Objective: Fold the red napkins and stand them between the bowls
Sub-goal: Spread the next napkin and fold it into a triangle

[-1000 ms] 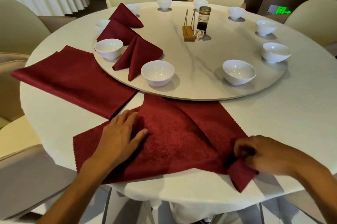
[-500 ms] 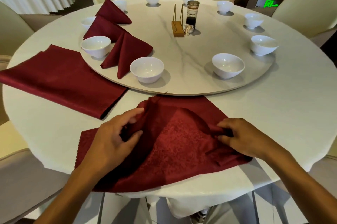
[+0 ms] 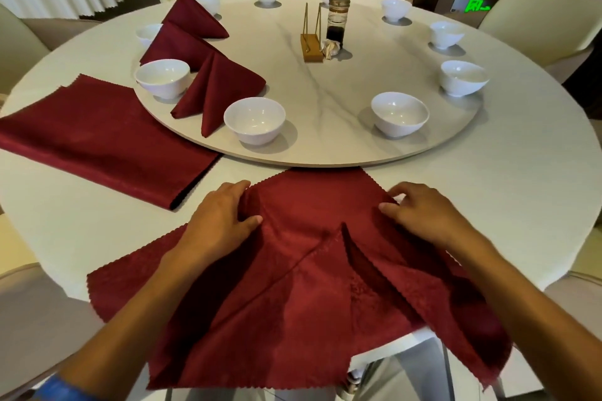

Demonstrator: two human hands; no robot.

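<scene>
A red napkin [image 3: 303,286] lies spread at the near edge of the round table, its two lower flaps hanging over the rim. My left hand [image 3: 218,221] pinches a fold at the napkin's upper left. My right hand [image 3: 420,214] pinches the upper right fold. Three folded red napkins [image 3: 215,87] stand between white bowls [image 3: 254,120] on the left of the marble turntable [image 3: 325,146]. Another bowl [image 3: 399,113] sits to the right with bare turntable between.
A stack of flat red napkins [image 3: 97,139] lies on the table at the left. A dark sauce jar [image 3: 337,22] and a gold holder [image 3: 312,42] stand mid-turntable. Several more bowls ring the far rim. Cream chairs [image 3: 537,25] surround the table.
Both hands moved up and apart to the napkin's top corners. The right corner was brought in from the edge, leaving two flaps meeting in a central seam.
</scene>
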